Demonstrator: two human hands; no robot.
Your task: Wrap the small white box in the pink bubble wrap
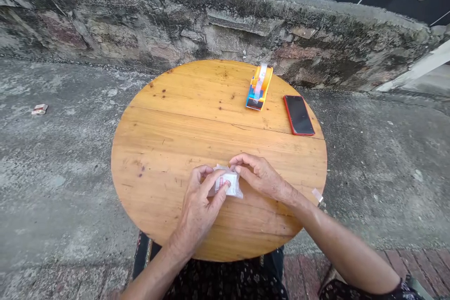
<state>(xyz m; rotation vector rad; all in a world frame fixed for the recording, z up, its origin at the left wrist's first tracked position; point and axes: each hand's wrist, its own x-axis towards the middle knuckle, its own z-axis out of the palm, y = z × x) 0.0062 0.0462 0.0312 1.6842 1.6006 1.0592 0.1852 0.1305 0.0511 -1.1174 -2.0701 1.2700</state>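
Observation:
A small white packet in clear plastic wrap (232, 187), with some red print, lies on the table near its front middle. My left hand (203, 194) grips it from the left, thumb and fingers resting on its top face. At its upper right edge, my right hand (255, 173) pinches thumb and index finger together by the plastic. Whether a bit of the wrap or something else sits in that pinch is too small to make out.
The round wooden table (158, 140) holds a yellow and blue tape dispenser (259, 88) at the back and a red-edged phone (299, 115) at the right. A strip of clear tape (317, 195) hangs off the right edge. A stone wall (168, 33) stands behind.

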